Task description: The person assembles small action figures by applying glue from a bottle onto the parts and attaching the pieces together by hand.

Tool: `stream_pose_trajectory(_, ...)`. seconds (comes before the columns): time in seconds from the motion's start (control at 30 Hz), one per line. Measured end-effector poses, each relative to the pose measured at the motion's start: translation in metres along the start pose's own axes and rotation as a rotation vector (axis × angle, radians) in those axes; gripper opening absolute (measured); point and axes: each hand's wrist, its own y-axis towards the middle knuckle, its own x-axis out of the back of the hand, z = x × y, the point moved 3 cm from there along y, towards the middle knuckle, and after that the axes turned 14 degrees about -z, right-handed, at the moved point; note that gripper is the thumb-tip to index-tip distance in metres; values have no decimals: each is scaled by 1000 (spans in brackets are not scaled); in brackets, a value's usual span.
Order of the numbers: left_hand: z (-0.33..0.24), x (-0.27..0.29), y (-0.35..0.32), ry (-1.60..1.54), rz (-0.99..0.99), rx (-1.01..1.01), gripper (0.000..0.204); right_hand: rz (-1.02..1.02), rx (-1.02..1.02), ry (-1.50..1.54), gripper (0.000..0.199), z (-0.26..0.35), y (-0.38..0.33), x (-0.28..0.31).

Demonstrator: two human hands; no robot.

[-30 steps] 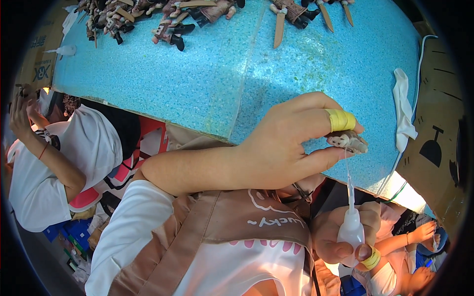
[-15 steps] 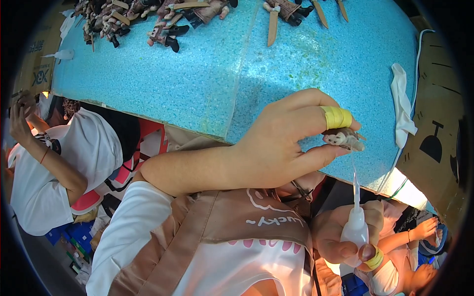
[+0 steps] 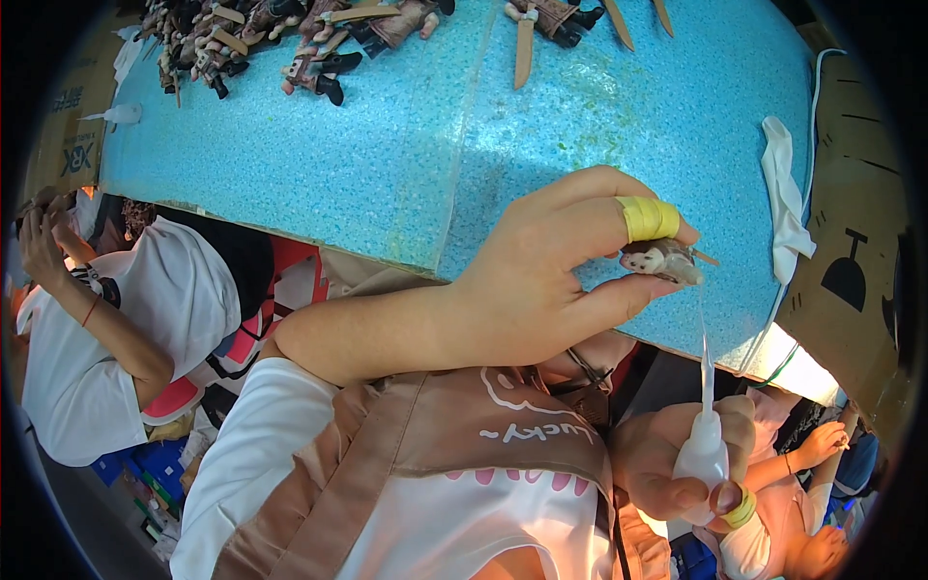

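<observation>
My left hand (image 3: 551, 266), yellow tape round one finger, pinches a small figurine (image 3: 663, 262) between thumb and fingers above the table's near edge. The figurine is brown and whitish, lies on its side, and is partly covered by the fingers. A thin tan piece sticks out at its right. Lower right, my right hand (image 3: 648, 459) is wrapped round a white squeeze bottle (image 3: 703, 454) with a long, thin clear nozzle. The bottle stands nearly upright, its nozzle tip just below the figurine; I cannot tell whether they touch. Yellow tape also circles a right finger.
Several figurines (image 3: 319, 75) with tan blade-like pieces lie along the far side of the blue table (image 3: 319, 164). Another white bottle (image 3: 122, 114) rests at far left. A white cloth strip (image 3: 785, 198) and cardboard (image 3: 851, 232) are at right. Other people sit at left and lower right.
The figurine has shifted slightly left and tilted in my left hand. The bottle has moved slightly right, its nozzle tip now near the figurine's right end.
</observation>
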Motion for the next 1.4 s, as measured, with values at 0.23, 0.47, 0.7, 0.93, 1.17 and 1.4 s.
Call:
stream_pose_trajectory(0.23, 0, 2, 1, 13, 55, -18, 33, -1, 16, -132, 19, -2, 0, -4)
stream_pose_trajectory(0.47, 2, 2, 1, 11, 51, -17, 32, -16, 36, -147, 18, -1, 3, -3)
stream_pose_trajectory(0.7, 0, 2, -1, 38, 64, 45, 32, 76, 47, -59, 21, 0, 4, -1)
stream_pose_trajectory(0.93, 1, 4, -2, 50, 70, 90, 32, 17, 51, -68, 23, -5, -5, -4)
stream_pose_trajectory(1.17, 0, 5, 3, 50, 65, 115, 31, -57, -145, 38, 18, -8, -4, -5)
stream_pose_trajectory(1.4, 3, 3, -5, 4, 54, 228, 34, 69, -664, -48, 41, -46, 24, 1)
